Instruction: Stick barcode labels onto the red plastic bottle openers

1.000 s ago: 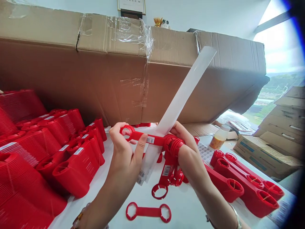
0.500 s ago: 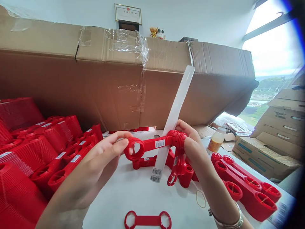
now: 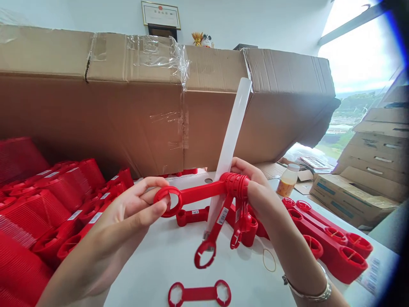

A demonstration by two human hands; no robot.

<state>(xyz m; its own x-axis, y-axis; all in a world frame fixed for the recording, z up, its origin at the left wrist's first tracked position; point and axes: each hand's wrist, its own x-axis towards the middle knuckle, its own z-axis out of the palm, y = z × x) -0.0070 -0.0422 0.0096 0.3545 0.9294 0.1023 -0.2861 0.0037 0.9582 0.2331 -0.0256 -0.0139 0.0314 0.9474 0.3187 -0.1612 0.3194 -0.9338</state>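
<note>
My left hand (image 3: 134, 209) pinches the ring end of a flat red plastic bar (image 3: 191, 195) with a ring at each end. My right hand (image 3: 255, 192) is closed on the other end, where several such red bars (image 3: 234, 185) are stacked on one another. Two of them hang down, one with a barcode label (image 3: 223, 215). The right hand also grips a long white strip (image 3: 231, 132) that points up and carries barcode stickers at its lower end. Another red bar (image 3: 198, 293) lies flat on the white table (image 3: 166, 264) below.
Stacks of red ribbed holders (image 3: 47, 204) fill the left side. More red double-ring holders (image 3: 329, 247) lie on the right. A big cardboard box (image 3: 128, 106) stands behind. A small bottle (image 3: 288, 180), a rubber band (image 3: 269, 260) and boxes (image 3: 367, 170) lie right.
The barcode-labelled bar has swung down from the bundle and now hangs. My left hand holds the ring of another bar a little lower and further left. The view shifted slightly.
</note>
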